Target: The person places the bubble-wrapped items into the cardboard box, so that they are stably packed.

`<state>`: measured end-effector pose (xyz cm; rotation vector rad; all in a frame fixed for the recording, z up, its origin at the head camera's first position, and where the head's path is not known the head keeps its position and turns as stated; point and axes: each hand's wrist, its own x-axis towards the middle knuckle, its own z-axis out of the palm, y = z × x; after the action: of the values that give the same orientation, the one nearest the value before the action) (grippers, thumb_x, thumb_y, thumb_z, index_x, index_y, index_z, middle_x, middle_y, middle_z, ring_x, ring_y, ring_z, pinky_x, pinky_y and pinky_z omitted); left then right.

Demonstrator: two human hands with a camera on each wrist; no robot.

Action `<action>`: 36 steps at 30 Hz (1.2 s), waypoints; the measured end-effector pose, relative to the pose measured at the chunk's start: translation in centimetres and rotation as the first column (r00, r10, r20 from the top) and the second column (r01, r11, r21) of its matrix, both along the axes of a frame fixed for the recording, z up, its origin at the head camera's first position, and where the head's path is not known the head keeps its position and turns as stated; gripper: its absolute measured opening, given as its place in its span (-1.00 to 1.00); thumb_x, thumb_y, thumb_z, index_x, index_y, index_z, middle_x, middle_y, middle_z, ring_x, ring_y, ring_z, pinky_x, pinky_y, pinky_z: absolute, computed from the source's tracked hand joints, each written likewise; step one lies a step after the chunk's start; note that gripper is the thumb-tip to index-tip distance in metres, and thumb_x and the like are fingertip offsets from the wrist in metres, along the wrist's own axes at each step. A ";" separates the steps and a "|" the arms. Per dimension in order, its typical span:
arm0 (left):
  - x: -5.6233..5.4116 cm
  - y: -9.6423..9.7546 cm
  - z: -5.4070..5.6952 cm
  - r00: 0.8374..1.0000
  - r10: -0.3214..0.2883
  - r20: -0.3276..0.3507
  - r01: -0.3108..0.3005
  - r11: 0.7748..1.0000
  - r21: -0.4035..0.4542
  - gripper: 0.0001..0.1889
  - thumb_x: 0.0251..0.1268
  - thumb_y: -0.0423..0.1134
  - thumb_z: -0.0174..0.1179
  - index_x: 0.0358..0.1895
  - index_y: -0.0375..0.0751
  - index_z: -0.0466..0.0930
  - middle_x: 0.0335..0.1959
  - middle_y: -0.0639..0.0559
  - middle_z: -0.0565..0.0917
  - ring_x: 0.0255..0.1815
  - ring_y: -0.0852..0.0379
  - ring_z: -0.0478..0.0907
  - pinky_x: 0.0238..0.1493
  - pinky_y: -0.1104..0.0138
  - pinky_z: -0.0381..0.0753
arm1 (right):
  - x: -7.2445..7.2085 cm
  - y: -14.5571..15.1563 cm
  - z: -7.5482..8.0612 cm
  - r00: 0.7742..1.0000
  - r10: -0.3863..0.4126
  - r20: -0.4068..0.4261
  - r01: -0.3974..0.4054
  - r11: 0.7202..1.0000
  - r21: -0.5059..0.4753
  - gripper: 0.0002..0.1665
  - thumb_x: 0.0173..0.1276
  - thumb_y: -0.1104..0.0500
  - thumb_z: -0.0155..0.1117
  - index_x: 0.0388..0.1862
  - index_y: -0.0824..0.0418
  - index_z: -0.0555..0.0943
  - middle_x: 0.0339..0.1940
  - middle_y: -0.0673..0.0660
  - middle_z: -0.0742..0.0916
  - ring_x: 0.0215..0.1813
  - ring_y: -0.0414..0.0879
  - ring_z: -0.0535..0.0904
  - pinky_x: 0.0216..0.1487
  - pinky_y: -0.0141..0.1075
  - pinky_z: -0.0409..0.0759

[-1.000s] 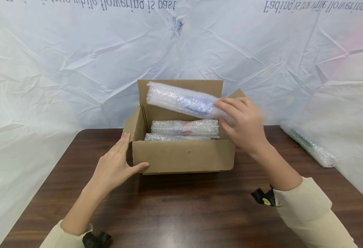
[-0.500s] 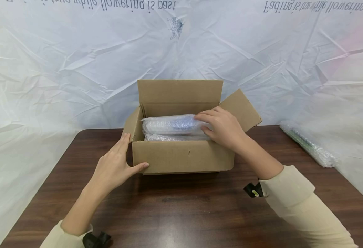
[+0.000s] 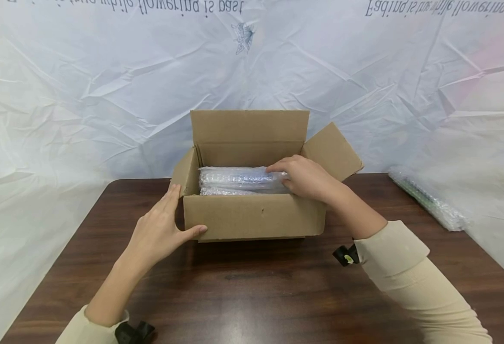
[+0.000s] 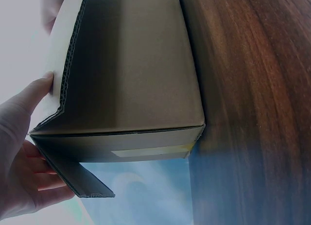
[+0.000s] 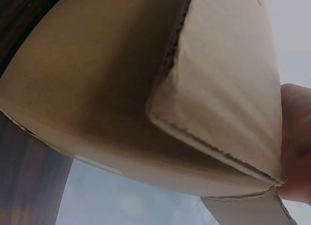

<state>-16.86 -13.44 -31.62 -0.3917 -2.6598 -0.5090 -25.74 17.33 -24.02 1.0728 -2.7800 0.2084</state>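
Note:
A cardboard box (image 3: pixel 254 217) stands with its flaps spread on the table. Across its front left corner lies my left hand (image 3: pixel 155 234), fingers straight along the left flap and thumb on the front flap. In the left wrist view, that hand (image 4: pixel 24 152) shows the thumb over the front flap's edge and the fingers against the side flap. My right hand (image 3: pixel 308 179) reaches into the box and holds the right end of a bubble-wrapped package (image 3: pixel 235 177). Another bubble-wrapped package (image 3: pixel 224 191) lies just in front of it. The box's front wall hides their lower parts.
Another bubble-wrapped package (image 3: pixel 428 198), greenish inside, lies at the right edge of the dark wooden table (image 3: pixel 252 291). A wrinkled pale printed sheet (image 3: pixel 148 95) hangs behind and at both sides. The right flap (image 3: pixel 334 150) leans outward beside my right forearm.
My right hand has lowered the bubble-wrapped package from above the box down into it, moving left and covering the one with a reddish patch. My left hand has stayed in place.

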 end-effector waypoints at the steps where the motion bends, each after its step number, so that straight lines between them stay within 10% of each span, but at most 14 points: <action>1: 0.0 0.0 0.0 1.000 0.000 0.001 0.000 1.000 -0.001 0.10 -0.05 0.33 0.23 0.37 -0.48 0.05 0.35 -0.34 0.18 0.31 -0.23 0.19 0.06 -0.15 0.34 | 0.0 0.0 0.0 1.000 0.002 0.012 -0.002 1.000 -0.001 -0.48 0.24 0.41 0.12 0.18 0.10 0.54 0.15 0.11 0.58 0.18 0.05 0.44 -0.12 -0.10 0.47; 8: 0.1 0.1 0.0 1.000 0.004 0.008 -0.004 1.000 -0.005 0.10 -0.03 0.33 0.22 0.37 -0.48 0.04 0.35 -0.34 0.18 0.31 -0.23 0.19 0.05 -0.15 0.34 | 0.0 0.3 0.0 0.999 0.025 0.046 -0.024 0.999 -0.022 -0.40 0.17 0.48 -0.03 0.17 0.13 0.55 0.14 0.11 0.58 0.13 0.00 0.48 -0.29 -0.21 0.38; 14: 0.0 0.1 0.1 1.000 0.008 0.016 -0.008 1.000 -0.005 0.11 -0.03 0.33 0.22 0.37 -0.48 0.03 0.36 -0.33 0.16 0.31 -0.24 0.20 0.05 -0.15 0.34 | 1.2 2.0 0.8 0.993 0.022 -0.112 -0.039 0.988 -0.148 -0.52 0.21 0.42 -0.02 0.07 0.16 0.60 0.07 0.09 0.62 0.13 0.05 0.47 -0.01 -0.10 0.43; 19: 0.0 0.0 0.0 1.000 0.003 0.007 -0.003 1.000 -0.001 0.11 -0.04 0.32 0.23 0.37 -0.49 0.03 0.35 -0.35 0.17 0.30 -0.24 0.20 0.06 -0.15 0.34 | 2.5 5.3 2.2 0.945 0.010 -0.327 -0.135 0.922 -0.362 -0.57 0.13 0.51 0.09 -0.02 0.29 0.61 -0.05 0.22 0.67 0.02 0.13 0.51 0.10 -0.03 0.35; 24: 0.0 0.0 0.1 1.000 0.007 0.012 -0.007 1.000 0.004 0.12 -0.04 0.35 0.20 0.39 -0.46 0.00 0.36 -0.33 0.17 0.30 -0.24 0.20 0.05 -0.17 0.33 | 3.4 9.9 2.9 0.867 -0.167 -0.469 -0.110 0.854 -0.509 -0.60 0.10 0.51 0.09 -0.07 0.34 0.63 -0.11 0.25 0.69 0.01 0.04 0.55 0.10 -0.29 0.38; 30: 0.0 0.0 0.0 1.000 0.010 0.011 -0.010 1.000 0.004 0.13 -0.05 0.36 0.20 0.40 -0.44 -0.01 0.36 -0.32 0.16 0.31 -0.23 0.20 0.05 -0.16 0.33 | 2.7 16.7 1.6 0.780 -0.439 -0.447 0.082 0.778 -0.622 -0.64 0.19 0.37 0.08 -0.06 0.26 0.66 -0.09 0.26 0.68 0.06 -0.37 0.47 0.08 -0.59 0.26; 36: 0.0 0.1 0.0 1.000 0.015 0.021 -0.015 1.000 0.000 0.13 -0.04 0.38 0.18 0.40 -0.44 -0.01 0.37 -0.32 0.15 0.32 -0.23 0.18 0.06 -0.17 0.32 | 0.8 24.3 -1.4 0.701 -0.682 -0.210 0.450 0.651 -0.611 -0.56 0.30 0.26 -0.06 0.12 0.32 0.53 0.08 0.40 0.56 0.04 0.26 0.48 0.02 -0.15 0.38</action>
<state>-16.86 -13.38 -31.60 -0.3679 -2.6807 -0.5111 -24.89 41.62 -25.46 0.0331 -2.2867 0.5277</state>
